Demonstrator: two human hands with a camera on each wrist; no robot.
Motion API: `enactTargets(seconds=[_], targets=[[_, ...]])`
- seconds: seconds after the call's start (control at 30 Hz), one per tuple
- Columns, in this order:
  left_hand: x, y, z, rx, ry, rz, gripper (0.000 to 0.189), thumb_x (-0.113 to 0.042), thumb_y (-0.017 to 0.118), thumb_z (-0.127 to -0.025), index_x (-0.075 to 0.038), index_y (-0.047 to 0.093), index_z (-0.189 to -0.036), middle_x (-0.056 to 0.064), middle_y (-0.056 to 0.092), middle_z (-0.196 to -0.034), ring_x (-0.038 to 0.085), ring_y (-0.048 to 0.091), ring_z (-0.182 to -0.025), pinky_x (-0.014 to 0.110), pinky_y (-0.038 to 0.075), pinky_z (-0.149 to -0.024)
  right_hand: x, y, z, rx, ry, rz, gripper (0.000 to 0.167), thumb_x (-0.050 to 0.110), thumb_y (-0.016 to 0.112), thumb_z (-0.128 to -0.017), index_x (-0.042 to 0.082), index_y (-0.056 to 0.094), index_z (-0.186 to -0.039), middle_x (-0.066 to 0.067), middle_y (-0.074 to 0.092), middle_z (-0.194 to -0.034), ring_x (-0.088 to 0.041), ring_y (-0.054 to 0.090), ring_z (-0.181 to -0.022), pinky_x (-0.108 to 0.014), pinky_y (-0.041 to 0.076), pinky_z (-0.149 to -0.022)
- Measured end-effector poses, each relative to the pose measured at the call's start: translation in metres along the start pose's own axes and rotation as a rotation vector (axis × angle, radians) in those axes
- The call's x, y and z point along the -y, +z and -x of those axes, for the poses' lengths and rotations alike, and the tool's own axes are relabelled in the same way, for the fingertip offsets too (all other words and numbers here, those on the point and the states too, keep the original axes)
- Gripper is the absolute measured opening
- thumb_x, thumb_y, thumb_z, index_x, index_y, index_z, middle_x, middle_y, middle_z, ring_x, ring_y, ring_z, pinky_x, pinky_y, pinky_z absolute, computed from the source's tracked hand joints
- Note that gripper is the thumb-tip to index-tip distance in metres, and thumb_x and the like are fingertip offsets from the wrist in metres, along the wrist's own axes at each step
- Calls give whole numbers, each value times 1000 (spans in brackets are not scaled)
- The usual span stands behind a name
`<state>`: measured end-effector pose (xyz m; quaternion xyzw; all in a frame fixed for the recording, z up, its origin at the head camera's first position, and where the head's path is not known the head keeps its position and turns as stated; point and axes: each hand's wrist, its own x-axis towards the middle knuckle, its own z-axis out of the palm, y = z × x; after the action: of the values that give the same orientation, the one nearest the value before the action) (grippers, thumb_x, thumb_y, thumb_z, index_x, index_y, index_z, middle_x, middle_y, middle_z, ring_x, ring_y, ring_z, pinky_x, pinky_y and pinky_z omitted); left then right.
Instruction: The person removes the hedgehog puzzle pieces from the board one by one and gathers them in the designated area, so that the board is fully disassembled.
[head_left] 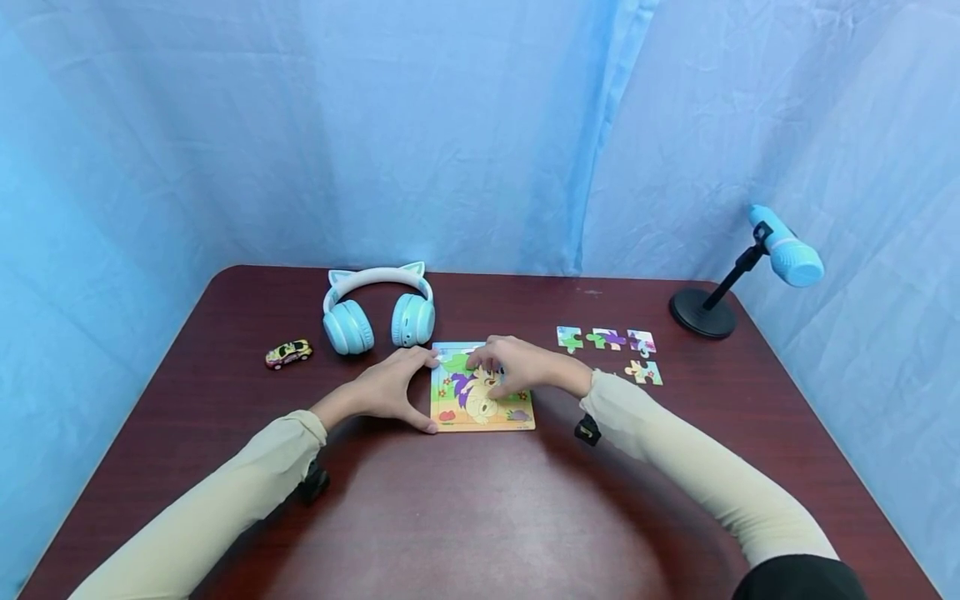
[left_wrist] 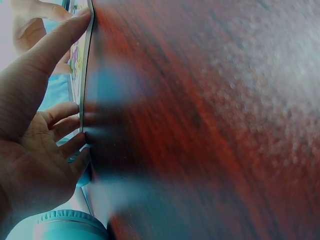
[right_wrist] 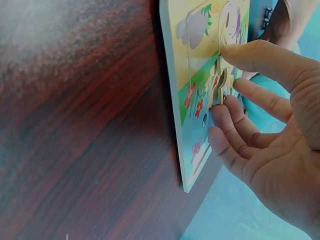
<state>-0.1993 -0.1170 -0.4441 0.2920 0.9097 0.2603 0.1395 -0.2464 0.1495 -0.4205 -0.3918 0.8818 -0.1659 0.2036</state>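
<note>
Far left, a toy car (head_left: 288, 354) on the dark tabletop (head_left: 465, 517); next to it, cat-ear headphones (head_left: 381, 276), one ear cup near the left hand. Left hand (head_left: 386, 385): thumb and fingers spread, tips touching the left edge of the puzzle board (head_left: 491, 422), thumb at its near corner. A good brace, I judge; steady contact there should stop the board sliding. Board lies flat, mid-table, picture side up. Over its surface, right hand (head_left: 517, 367): thumb and fingertips pinching a puzzle piece (right_wrist: 223, 78), tilted up from the board in the right wrist view; whether it touches the surface, cannot tell. Best handling, probably: match knobs to the gaps, lower one edge, then press flat with a fingertip rather than forcing it. Right of the board, near the sleeve, loose pieces (head_left: 606, 338), picture side up and handy for reaching. Far right, a blue microphone (head_left: 787, 250) on a black stand (head_left: 702, 312), well apart from the work.
</note>
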Motion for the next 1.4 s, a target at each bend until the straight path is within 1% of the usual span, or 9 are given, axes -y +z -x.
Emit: enactTargets(seconds=[0.13, 0.3, 0.47, 0.63, 1.03, 1.2, 1.4], targets=[[0, 0, 0, 3, -8, 0, 96, -50, 91, -71, -8, 48, -146, 7, 40, -161, 27, 37, -146, 49, 38, -117, 0, -1, 1, -9, -21, 1, 47, 16, 83, -85, 10, 69, -129, -7, 62, -109, -18, 60, -97, -30, 54, -83], [0, 0, 0, -1, -7, -3, 97, -51, 91, -71, -8, 48, -146, 8, 40, -160, 28, 37, -146, 50, 38, -117, 1, -1, 3, -28, -35, 11, 45, 15, 82, -84, 9, 70, -127, -10, 61, -112, -20, 61, -100, -31, 55, -84], [-1, 0, 0, 3, -13, -4, 97, -51, 91, -71, -8, 48, -147, 8, 40, -161, 28, 36, -146, 49, 38, -118, 4, -1, 3, -42, -17, 9, 45, 13, 82, -83, 8, 71, -126, -10, 59, -114, -21, 58, -98, -28, 52, -80], [-1, -1, 2, -4, 0, -12, 97, -51, 90, -71, -6, 48, -146, 10, 40, -160, 30, 37, -145, 51, 39, -116, 6, -1, 4, -48, 4, 6, 48, 13, 82, -80, 9, 71, -127, -10, 57, -116, -21, 56, -95, -27, 49, -76], [-1, -2, 2, 3, -14, -8, 97, -51, 90, -72, -7, 48, -147, 7, 39, -161, 27, 35, -147, 49, 38, -117, 8, -8, 9, -78, -16, 2, 50, 16, 83, -78, 9, 71, -126, -9, 57, -118, -25, 58, -98, -29, 52, -77], [-2, -2, 1, 3, -10, -12, 97, -52, 90, -72, -7, 47, -147, 8, 39, -161, 28, 36, -146, 50, 39, -117, 8, -6, 9, -68, -4, 4, 50, 14, 82, -78, 9, 71, -126, -10, 55, -118, -25, 58, -98, -28, 51, -78], [-2, -1, 0, 3, -7, -10, 97, -52, 90, -72, -7, 47, -147, 8, 39, -161, 28, 36, -147, 50, 39, -117, 8, -2, 9, -71, -17, 3, 48, 11, 81, -78, 7, 71, -125, -12, 55, -117, -26, 57, -98, -30, 51, -79]])
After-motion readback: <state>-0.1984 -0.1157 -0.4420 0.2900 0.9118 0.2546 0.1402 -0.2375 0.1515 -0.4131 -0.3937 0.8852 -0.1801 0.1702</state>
